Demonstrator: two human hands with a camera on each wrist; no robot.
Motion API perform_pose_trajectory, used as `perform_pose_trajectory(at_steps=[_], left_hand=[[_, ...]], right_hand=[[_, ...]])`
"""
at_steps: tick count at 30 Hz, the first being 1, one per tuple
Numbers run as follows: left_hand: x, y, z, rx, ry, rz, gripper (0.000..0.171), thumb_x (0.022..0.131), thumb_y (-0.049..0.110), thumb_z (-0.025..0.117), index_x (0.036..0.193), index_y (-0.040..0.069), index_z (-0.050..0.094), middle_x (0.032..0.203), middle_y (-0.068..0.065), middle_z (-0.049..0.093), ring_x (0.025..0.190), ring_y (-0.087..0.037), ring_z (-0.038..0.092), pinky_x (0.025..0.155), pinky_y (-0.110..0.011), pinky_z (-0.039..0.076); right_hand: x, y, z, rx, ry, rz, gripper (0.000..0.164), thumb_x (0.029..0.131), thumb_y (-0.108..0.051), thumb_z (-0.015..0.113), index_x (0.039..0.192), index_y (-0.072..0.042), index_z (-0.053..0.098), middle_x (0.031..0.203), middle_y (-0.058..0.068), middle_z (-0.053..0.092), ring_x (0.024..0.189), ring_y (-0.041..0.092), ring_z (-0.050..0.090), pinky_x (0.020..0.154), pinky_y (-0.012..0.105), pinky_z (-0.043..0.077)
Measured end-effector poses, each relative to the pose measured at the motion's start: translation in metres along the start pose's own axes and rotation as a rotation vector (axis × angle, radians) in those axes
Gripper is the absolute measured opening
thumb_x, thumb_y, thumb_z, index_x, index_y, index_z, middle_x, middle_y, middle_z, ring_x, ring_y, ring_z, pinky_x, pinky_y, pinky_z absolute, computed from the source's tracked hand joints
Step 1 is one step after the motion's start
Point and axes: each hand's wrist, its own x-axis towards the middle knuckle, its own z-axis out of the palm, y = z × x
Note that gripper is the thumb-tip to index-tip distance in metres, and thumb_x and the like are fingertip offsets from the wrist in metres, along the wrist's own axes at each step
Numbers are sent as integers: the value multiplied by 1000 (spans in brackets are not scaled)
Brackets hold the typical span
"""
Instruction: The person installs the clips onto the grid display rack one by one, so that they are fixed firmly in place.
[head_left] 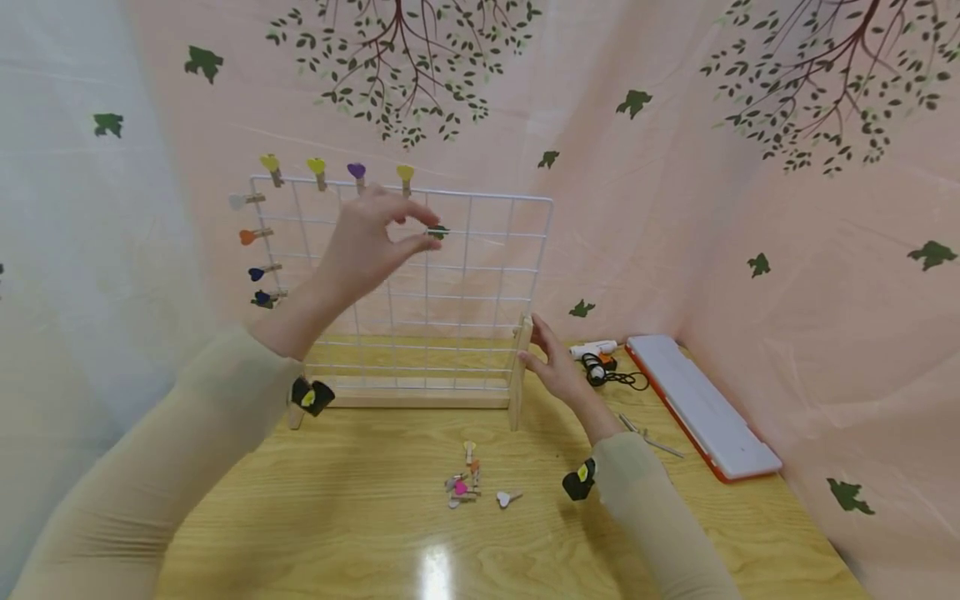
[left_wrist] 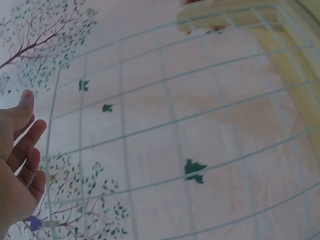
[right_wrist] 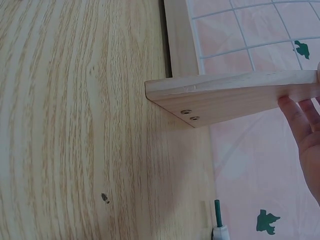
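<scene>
A white wire grid (head_left: 487, 195) stands in a wooden base (head_left: 420, 398). Near its top edge my left hand (head_left: 363, 237) hovers in front of the wires, thumb and fingers apart with nothing between them. Behind that hand a purple heart clothespin (head_left: 357, 171) is clipped on the top wire, beside yellow heart clothespins (head_left: 405, 173). White, orange (head_left: 247, 237) and dark blue heart clothespins line the left edge. My right hand (head_left: 558, 371) holds the wooden upright (right_wrist: 230, 97) at the grid's right end; in the right wrist view its fingertips touch the board's side, the hand partly cut off.
Several loose heart clothespins (head_left: 461, 488) lie in front of the stand, with a white one (head_left: 504, 499) apart. At the right are a glue gun (head_left: 594, 349) with a black cord, a metal tool (head_left: 652, 437) and a flat white-lidded case (head_left: 705, 404). A printed curtain hangs behind.
</scene>
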Motion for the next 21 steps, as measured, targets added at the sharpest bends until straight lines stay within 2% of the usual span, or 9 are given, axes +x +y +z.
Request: perform_pose_trajectory(at_steps=[2, 7, 8, 9, 12, 16, 17, 21], left_hand=[[-19, 0, 17, -23, -71, 7, 31, 73, 32, 71, 96, 12, 67, 93, 0, 66, 83, -17, 48, 80, -31, 37], [-76, -3, 63, -54, -267, -30, 33, 72, 34, 71, 98, 14, 66, 87, 5, 66, 82, -12, 47, 79, -31, 40], [-88, -5, 72, -55, -304, -39, 33, 71, 35, 71, 97, 15, 66, 85, 6, 65, 81, -11, 47, 78, -30, 41], [-99, -6, 80, -63, -339, -46, 33, 71, 36, 71, 97, 16, 67, 82, 7, 65, 80, -10, 46, 71, -28, 40], [-132, -12, 104, -69, -436, -48, 35, 68, 37, 73, 95, 16, 67, 79, 9, 65, 76, -10, 46, 69, -27, 40], [-168, -18, 130, -108, -561, -75, 38, 65, 37, 74, 95, 15, 68, 78, 8, 65, 76, -11, 47, 74, -31, 38], [-176, -19, 135, -121, -582, -74, 37, 65, 36, 75, 94, 14, 68, 78, 8, 65, 76, -11, 49, 79, -35, 39], [-201, -24, 148, -137, -643, -97, 33, 65, 39, 74, 88, 17, 68, 74, 11, 64, 76, -10, 50, 80, -34, 39]], right_hand=[[3, 8, 0, -8, 6, -11, 70, 90, -16, 52, 144, -15, 7, 137, 17, 33, 130, 30, 28, 89, 42, 43], [10, 31, 0, -47, 24, -38, 73, 88, -30, 54, 144, -20, 8, 140, 11, 32, 130, 26, 29, 90, 42, 43], [10, 31, 0, -54, 27, -36, 73, 88, -31, 54, 144, -20, 8, 141, 10, 30, 130, 26, 29, 90, 43, 42], [10, 31, 0, -63, 26, -36, 74, 88, -31, 53, 144, -19, 7, 142, 11, 29, 130, 27, 28, 91, 44, 42], [11, 30, 0, -61, 25, -33, 73, 88, -28, 53, 144, -19, 7, 143, 12, 27, 131, 28, 27, 93, 46, 40], [10, 30, -1, -42, 24, -31, 73, 88, -24, 54, 144, -19, 6, 142, 14, 27, 131, 29, 26, 93, 48, 38], [9, 30, 0, -44, 25, -30, 73, 88, -25, 54, 144, -20, 6, 142, 13, 27, 131, 28, 26, 93, 47, 39], [8, 31, 1, -63, 31, -30, 73, 88, -29, 53, 144, -22, 7, 142, 11, 29, 130, 26, 28, 92, 43, 41]])
